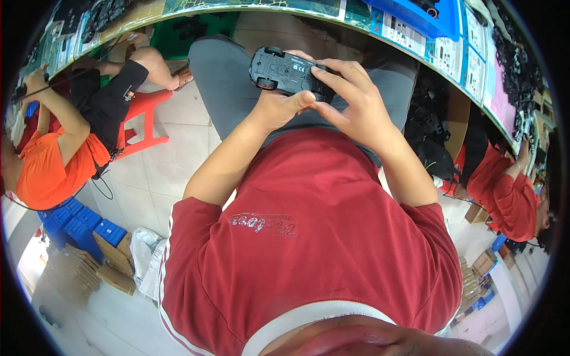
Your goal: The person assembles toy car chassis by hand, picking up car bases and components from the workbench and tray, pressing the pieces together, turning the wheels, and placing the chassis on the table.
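A black toy car (pixel 279 72) is held over my lap with its underside turned up, its wheels showing along the edges. My left hand (pixel 280 110) grips it from below, the thumb lying along the near side and the other fingers mostly hidden beneath the car. My right hand (pixel 354 98) closes around the car's right end, with fingertips pressing on the underside and the thumb near my left thumb. That right end is partly covered by my fingers.
A workbench (pixel 332 22) curves across the top, carrying a blue bin (pixel 424 18) and, at right, many black parts (pixel 515 77). At left a person in orange (pixel 62 157) sits by a red stool (pixel 142 121). Another person in red (pixel 504 193) works at right.
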`<act>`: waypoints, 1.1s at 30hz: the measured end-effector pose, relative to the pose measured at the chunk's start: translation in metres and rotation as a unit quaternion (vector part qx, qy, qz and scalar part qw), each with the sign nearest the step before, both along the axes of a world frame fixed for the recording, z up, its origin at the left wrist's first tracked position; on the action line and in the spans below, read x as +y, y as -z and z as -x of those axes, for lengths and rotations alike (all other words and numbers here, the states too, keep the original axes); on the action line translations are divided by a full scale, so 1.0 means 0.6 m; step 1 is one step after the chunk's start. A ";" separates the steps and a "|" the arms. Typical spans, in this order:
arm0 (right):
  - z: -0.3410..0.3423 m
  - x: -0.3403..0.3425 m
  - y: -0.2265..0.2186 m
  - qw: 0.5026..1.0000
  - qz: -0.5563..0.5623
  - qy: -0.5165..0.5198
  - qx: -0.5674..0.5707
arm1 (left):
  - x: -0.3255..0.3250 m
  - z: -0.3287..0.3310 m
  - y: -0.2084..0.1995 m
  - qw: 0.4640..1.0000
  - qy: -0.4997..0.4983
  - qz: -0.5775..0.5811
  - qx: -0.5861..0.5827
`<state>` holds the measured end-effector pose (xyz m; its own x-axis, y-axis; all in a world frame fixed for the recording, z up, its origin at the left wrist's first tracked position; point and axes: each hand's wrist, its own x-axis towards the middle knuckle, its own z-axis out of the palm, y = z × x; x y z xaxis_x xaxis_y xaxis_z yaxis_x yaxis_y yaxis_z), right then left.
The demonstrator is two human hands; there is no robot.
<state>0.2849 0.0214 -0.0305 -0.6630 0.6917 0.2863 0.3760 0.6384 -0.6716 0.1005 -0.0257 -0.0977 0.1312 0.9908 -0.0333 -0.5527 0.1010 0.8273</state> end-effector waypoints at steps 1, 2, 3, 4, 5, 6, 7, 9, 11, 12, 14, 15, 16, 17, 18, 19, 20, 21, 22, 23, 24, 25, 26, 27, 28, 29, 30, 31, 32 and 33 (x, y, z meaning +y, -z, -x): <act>0.000 0.000 -0.001 1.000 0.001 0.002 -0.001 | 0.000 0.002 -0.002 1.000 -0.002 -0.001 0.016; 0.001 0.001 -0.003 1.000 -0.001 0.002 -0.010 | 0.001 0.002 -0.004 0.999 -0.004 -0.003 0.032; 0.001 0.003 -0.004 1.000 -0.004 0.001 -0.018 | 0.004 0.002 -0.002 0.999 -0.002 -0.003 0.031; 0.003 0.004 -0.002 1.000 -0.003 0.001 -0.018 | 0.007 0.002 -0.001 1.000 -0.010 0.010 0.027; 0.005 0.005 -0.001 1.000 0.014 0.003 -0.005 | 0.009 0.003 -0.002 0.999 -0.019 0.021 0.022; 0.008 0.007 0.000 0.999 0.031 0.003 0.009 | 0.010 0.005 -0.005 0.999 -0.019 0.020 0.022; 0.008 0.008 0.002 1.000 0.030 0.003 0.009 | 0.012 0.004 -0.021 0.996 -0.047 0.069 -0.015; 0.009 0.012 0.003 0.997 0.065 0.012 0.041 | 0.018 0.013 -0.028 0.989 -0.076 0.114 -0.051; 0.006 0.028 0.006 0.998 0.047 0.013 0.041 | 0.018 0.053 -0.014 0.990 -0.074 0.119 -0.023; 0.002 0.038 0.008 0.999 0.031 0.020 0.040 | 0.019 0.073 -0.007 0.989 -0.080 0.128 -0.008; -0.011 0.062 0.016 0.997 0.003 0.069 0.027 | 0.019 0.110 0.002 0.986 -0.113 0.126 0.012; -0.017 0.075 0.020 0.995 -0.014 0.090 0.026 | 0.018 0.130 0.004 0.981 -0.141 0.129 0.025; -0.029 0.090 0.029 0.992 -0.040 0.119 0.020 | 0.016 0.143 0.000 0.978 -0.145 0.147 -0.023; -0.037 0.107 0.039 0.987 -0.066 0.148 0.015 | 0.014 0.162 -0.001 0.978 -0.153 0.139 -0.013; -0.044 0.123 0.052 0.980 -0.101 0.167 0.022 | 0.009 0.179 0.000 0.974 -0.171 0.140 -0.044; -0.049 0.138 0.064 0.973 -0.134 0.185 0.028 | 0.000 0.197 0.002 0.968 -0.192 0.141 -0.076; -0.054 0.153 0.069 0.965 -0.186 0.183 0.020 | -0.005 0.222 0.002 0.964 -0.191 0.155 -0.103; -0.056 0.167 0.075 0.954 -0.238 0.182 0.012 | -0.008 0.248 0.002 0.964 -0.198 0.151 -0.099; -0.052 0.178 0.073 0.944 -0.280 0.176 0.009 | -0.010 0.273 0.002 0.959 -0.238 0.135 -0.069; -0.051 0.189 0.078 0.939 -0.287 0.190 0.014 | -0.010 0.299 -0.002 0.953 -0.276 0.119 -0.041; -0.050 0.195 0.084 0.931 -0.299 0.211 -0.005 | -0.005 0.332 -0.008 0.950 -0.292 0.108 -0.001; -0.048 0.198 0.087 0.922 -0.310 0.231 -0.026 | 0.002 0.368 -0.014 0.946 -0.306 0.098 0.036; -0.044 0.200 0.093 0.922 -0.312 0.228 -0.025 | 0.009 0.407 -0.019 0.934 -0.336 0.096 0.081; -0.040 0.202 0.099 0.909 -0.333 0.245 -0.046 | 0.017 0.447 -0.026 0.919 -0.363 0.092 0.124; -0.038 0.203 0.104 0.896 -0.352 0.263 -0.069 | 0.027 0.483 -0.036 0.916 -0.370 0.074 0.135; -0.037 0.203 0.106 0.895 -0.354 0.263 -0.071 | 0.039 0.519 -0.049 0.913 -0.376 0.055 0.147; -0.038 0.203 0.107 0.891 -0.357 0.268 -0.080 | 0.058 0.553 -0.057 0.896 -0.407 0.036 0.172; -0.038 0.203 0.107 0.888 -0.359 0.273 -0.089 | 0.077 0.590 -0.064 0.877 -0.437 0.016 0.198; -0.034 0.202 0.105 0.885 -0.361 0.276 -0.097 | 0.091 0.640 -0.068 0.848 -0.467 0.028 0.247; -0.027 0.204 0.104 0.886 -0.362 0.274 -0.094 | 0.098 0.699 -0.076 0.813 -0.498 0.040 0.298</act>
